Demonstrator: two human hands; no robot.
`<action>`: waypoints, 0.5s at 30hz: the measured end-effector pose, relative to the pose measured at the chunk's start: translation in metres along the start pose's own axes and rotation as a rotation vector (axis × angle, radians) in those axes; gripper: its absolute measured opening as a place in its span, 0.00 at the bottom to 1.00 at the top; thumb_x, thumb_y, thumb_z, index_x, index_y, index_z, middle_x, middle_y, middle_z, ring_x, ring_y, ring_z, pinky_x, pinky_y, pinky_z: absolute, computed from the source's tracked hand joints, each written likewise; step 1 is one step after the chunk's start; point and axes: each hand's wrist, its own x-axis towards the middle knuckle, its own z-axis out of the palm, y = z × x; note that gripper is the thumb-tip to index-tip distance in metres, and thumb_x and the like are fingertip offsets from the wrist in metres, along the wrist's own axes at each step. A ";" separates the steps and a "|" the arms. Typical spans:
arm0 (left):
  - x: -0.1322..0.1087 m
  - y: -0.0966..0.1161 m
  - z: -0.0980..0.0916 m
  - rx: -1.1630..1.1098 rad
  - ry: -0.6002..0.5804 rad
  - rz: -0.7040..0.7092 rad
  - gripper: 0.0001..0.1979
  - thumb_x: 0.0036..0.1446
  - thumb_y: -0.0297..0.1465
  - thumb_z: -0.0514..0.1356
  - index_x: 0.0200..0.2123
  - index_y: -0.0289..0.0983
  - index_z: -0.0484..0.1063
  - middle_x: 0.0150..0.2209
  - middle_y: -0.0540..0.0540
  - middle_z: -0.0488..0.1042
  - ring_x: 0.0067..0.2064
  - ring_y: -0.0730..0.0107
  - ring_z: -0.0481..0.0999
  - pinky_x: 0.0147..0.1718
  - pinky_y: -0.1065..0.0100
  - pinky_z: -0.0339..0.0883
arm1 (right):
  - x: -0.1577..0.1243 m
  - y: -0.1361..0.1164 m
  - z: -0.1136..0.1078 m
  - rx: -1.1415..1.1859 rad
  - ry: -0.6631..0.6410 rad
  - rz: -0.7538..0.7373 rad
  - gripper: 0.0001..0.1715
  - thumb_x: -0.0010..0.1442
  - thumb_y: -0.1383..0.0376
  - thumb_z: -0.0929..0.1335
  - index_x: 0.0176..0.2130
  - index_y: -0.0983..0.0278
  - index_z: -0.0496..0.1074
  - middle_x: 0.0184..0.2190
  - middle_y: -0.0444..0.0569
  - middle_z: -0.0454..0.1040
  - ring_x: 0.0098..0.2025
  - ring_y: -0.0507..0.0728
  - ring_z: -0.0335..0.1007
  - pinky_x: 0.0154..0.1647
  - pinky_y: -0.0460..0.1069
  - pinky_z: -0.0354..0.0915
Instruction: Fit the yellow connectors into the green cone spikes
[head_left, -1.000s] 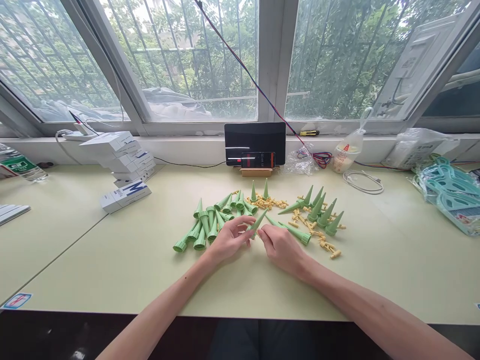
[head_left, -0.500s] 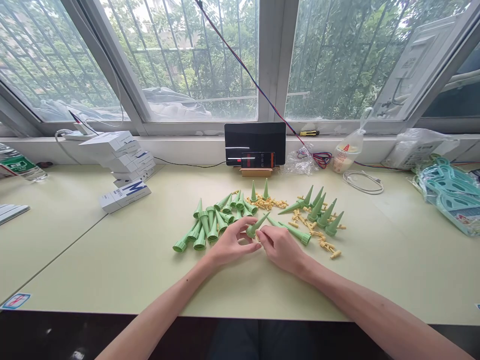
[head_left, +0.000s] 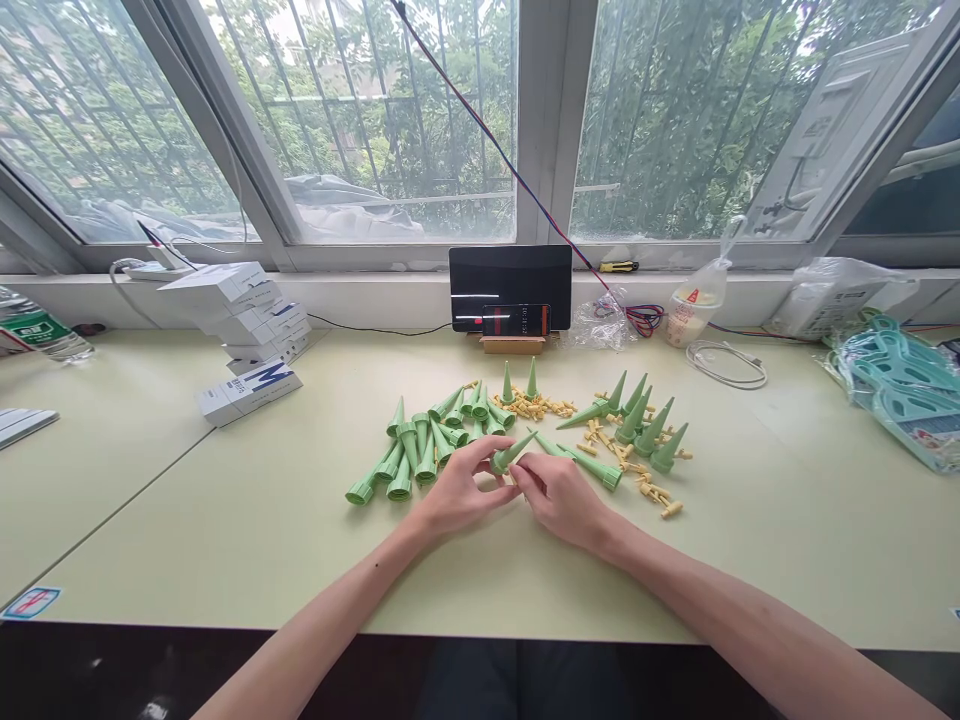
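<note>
A green plastic watering spike [head_left: 516, 452] is held in my left hand [head_left: 466, 487], its wide collar between the fingers and its point slanting up to the right. My right hand [head_left: 559, 497] is closed in a pinch beside the collar, on a small yellow valve that its fingers mostly cover. Left of my hands lies a pile of green spikes [head_left: 409, 450], many with their open ends toward me. Right of them, several spikes [head_left: 634, 415] stand upright or lean. Small yellow valves [head_left: 658, 495] are scattered among these, with more yellow valves [head_left: 536, 406] heaped behind my hands.
A tablet [head_left: 510, 270] and a phone [head_left: 517, 320] stand on a small cardboard holder [head_left: 513, 345] at the back. Stacked white boxes [head_left: 251, 320] are at the left. A bagged cup [head_left: 694, 310], a white cable [head_left: 724, 365] and wrapped teal plastic pieces [head_left: 900, 390] lie to the right.
The held spike has tilted slightly lower, and both hands have shifted a little. The yellow bit seen at the right fingertips is now mostly covered. The piles are unchanged.
</note>
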 end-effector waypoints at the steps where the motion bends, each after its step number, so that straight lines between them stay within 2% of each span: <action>1: 0.000 0.000 0.000 0.000 0.004 0.002 0.20 0.56 0.28 0.63 0.53 0.39 0.70 0.46 0.46 0.74 0.43 0.68 0.75 0.43 0.65 0.75 | 0.000 0.000 0.000 0.012 -0.003 0.003 0.16 0.69 0.66 0.60 0.28 0.62 0.61 0.24 0.44 0.67 0.24 0.52 0.60 0.28 0.47 0.55; 15: -0.001 -0.004 0.000 0.055 0.021 0.018 0.22 0.55 0.29 0.65 0.54 0.39 0.69 0.46 0.46 0.74 0.46 0.66 0.75 0.45 0.63 0.77 | -0.001 0.001 0.002 0.165 -0.024 0.062 0.17 0.70 0.65 0.59 0.27 0.61 0.56 0.21 0.40 0.63 0.22 0.51 0.56 0.26 0.47 0.54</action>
